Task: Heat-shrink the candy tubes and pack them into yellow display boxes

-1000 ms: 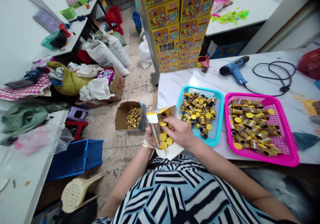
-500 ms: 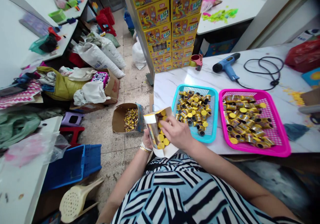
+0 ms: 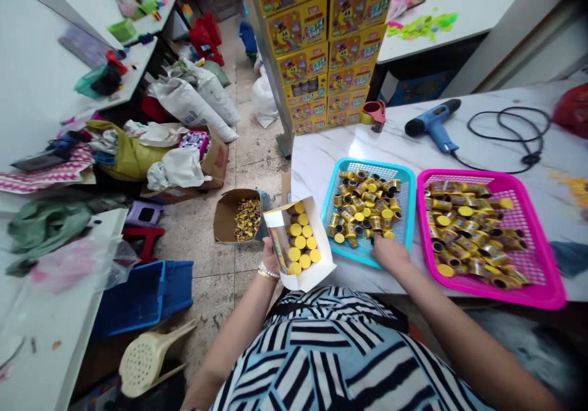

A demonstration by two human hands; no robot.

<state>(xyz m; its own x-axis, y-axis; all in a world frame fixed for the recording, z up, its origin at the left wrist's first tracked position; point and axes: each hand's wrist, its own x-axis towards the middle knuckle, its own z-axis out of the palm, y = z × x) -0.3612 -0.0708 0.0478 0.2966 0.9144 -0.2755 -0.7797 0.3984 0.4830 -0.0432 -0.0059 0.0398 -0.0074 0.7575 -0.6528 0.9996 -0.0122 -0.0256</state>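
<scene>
My left hand (image 3: 271, 256) grips an open box (image 3: 322, 258) by its left side, tilted so its inside faces me. Rows of small cylinders with yellow caps (image 3: 300, 241) stand in the box, caps up. My right hand (image 3: 389, 254) is at the near edge of a turquoise basket (image 3: 410, 218), its fingers down among loose yellow cylinders (image 3: 367, 199). The fingertips are hidden, so what they touch does not show. Beside it stands a pink basket (image 3: 542, 245) holding more such cylinders (image 3: 468, 233), many on their sides.
Stacked yellow printed boxes (image 3: 303, 31) rise at the table's back left. A tape dispenser (image 3: 375, 114) and a blue heat gun (image 3: 434, 126) with a black cord lie behind the baskets. On the floor stand a carton (image 3: 225, 218) of small yellow pieces, blue crates (image 3: 179, 294) and a cream stool (image 3: 142, 362).
My right hand has moved from inside the box, rightward, into the turquoise basket. The box stays in my left hand, its rows of yellow caps now uncovered. The view has shifted slightly.
</scene>
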